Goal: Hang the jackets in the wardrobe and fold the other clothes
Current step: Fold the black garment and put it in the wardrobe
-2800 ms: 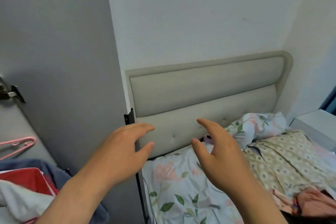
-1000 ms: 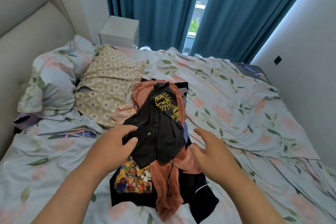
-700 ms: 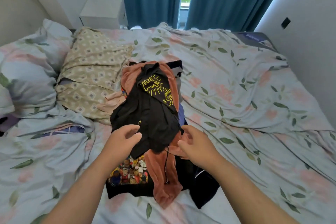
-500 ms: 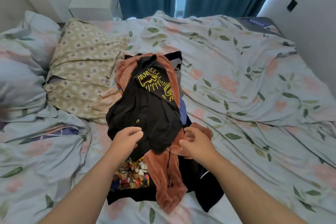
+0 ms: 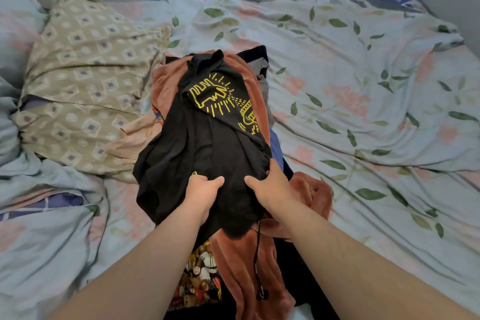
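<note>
Atop clothes pile (image 5: 241, 262) — black shirt (image 5: 207, 138); left hand (image 5: 201, 193), right hand (image 5: 272, 187) both gripping its near edge.

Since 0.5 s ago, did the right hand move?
Yes. Against the still rust hoodie, the right hand has shifted forward and left, onto the black T-shirt's near edge.
</note>
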`<state>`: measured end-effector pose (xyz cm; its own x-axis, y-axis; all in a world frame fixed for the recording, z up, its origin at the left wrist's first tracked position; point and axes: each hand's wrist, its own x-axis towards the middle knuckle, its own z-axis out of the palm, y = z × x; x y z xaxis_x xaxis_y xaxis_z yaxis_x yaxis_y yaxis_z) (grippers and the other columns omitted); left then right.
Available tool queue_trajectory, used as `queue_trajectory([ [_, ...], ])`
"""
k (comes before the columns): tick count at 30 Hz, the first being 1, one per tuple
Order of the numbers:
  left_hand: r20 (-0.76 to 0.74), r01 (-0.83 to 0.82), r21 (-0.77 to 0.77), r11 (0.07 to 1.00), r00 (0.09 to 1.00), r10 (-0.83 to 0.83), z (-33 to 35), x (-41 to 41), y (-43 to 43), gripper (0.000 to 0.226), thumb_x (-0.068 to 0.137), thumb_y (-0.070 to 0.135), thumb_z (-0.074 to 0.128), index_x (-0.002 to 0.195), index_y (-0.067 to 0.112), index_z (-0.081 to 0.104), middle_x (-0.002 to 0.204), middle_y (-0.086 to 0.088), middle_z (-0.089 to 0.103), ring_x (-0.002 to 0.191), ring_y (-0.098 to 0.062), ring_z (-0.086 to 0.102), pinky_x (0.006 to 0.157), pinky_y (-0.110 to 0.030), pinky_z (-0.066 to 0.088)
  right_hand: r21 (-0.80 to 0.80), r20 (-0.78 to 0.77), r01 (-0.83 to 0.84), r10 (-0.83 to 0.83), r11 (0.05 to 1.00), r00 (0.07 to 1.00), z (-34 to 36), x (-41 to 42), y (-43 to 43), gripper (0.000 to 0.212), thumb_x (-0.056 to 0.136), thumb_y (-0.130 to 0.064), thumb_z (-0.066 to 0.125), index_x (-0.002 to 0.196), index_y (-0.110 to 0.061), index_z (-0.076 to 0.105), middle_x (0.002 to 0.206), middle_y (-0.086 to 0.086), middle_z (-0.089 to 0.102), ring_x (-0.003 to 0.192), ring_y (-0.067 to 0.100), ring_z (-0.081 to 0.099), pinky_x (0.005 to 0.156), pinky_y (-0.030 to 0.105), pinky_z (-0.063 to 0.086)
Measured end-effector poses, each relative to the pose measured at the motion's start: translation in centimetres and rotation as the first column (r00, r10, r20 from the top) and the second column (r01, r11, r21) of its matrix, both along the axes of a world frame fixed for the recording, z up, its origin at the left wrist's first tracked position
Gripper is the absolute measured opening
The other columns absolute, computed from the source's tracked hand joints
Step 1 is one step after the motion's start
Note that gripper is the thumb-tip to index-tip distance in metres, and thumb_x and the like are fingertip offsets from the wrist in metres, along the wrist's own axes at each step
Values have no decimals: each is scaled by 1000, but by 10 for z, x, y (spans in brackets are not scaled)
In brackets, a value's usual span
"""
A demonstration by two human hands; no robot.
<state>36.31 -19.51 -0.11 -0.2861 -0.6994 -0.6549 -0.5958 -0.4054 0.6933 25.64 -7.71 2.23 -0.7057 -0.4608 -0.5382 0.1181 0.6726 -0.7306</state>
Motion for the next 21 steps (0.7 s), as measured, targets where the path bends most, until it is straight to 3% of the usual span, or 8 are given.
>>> queue_trajectory([
  [4,73,214,-199,956,976,-203,7,-3,-1,31,85,14,66,62,14,46,54,11,49,52,-8,43,43,-15,31,61,-108,-97,103,993,989,-6,-6,1,19,93,-20,63,108,-26,73,74,-13,58,82,11,58,76,29,45],
  [6,25,281,-135,950,960,-280,12,-2,-4,20,88,13,64,71,5,55,65,-1,60,61,-14,53,53,-19,40,5,-125,-56,57,998,990,-6,-5,9,31,92,-20,58,62,-29,60,55,-13,48,58,3,47,60,31,36],
  [7,-47,283,-58,957,957,-286,14,-1,-6,17,90,12,63,75,3,59,72,-5,65,66,-15,58,59,-22,45,-35,-98,-6,2,999,995,-3,-6,14,36,91,-21,56,57,-22,46,53,-10,41,53,6,39,57,32,30],
  [11,-197,284,115,952,946,-259,21,2,-2,24,95,17,57,72,19,61,72,3,65,71,-11,61,71,-26,55,-167,220,331,-293,929,931,27,-5,39,25,94,-26,53,77,-9,61,79,8,61,76,22,56,71,38,44],
  [13,-225,200,168,965,961,-160,24,-1,1,16,97,22,56,87,16,67,86,-2,70,81,-14,67,74,-29,56,-167,449,476,-363,864,817,43,-2,56,25,93,-30,56,75,-19,68,73,7,68,65,23,64,62,38,52],
  [16,-299,118,315,942,954,-20,30,-12,5,24,96,35,61,108,14,66,107,-5,73,100,-21,70,86,-38,57,-170,569,377,-222,910,792,59,9,87,21,90,-30,62,73,-23,73,74,6,71,62,17,67,55,28,51],
  [19,-369,-24,402,915,910,186,42,-30,13,51,84,40,75,122,11,58,115,-6,72,101,-23,71,92,-47,56,-143,603,146,-31,979,797,65,24,113,26,71,-36,73,80,-12,76,86,13,71,78,21,67,74,33,52],
  [21,-296,-214,324,922,902,314,45,-38,16,63,75,40,83,122,12,52,114,-6,69,98,-24,70,91,-47,56,-112,540,-6,66,994,839,65,28,124,35,71,-43,73,78,-9,65,82,11,62,79,21,58,78,35,44],
])
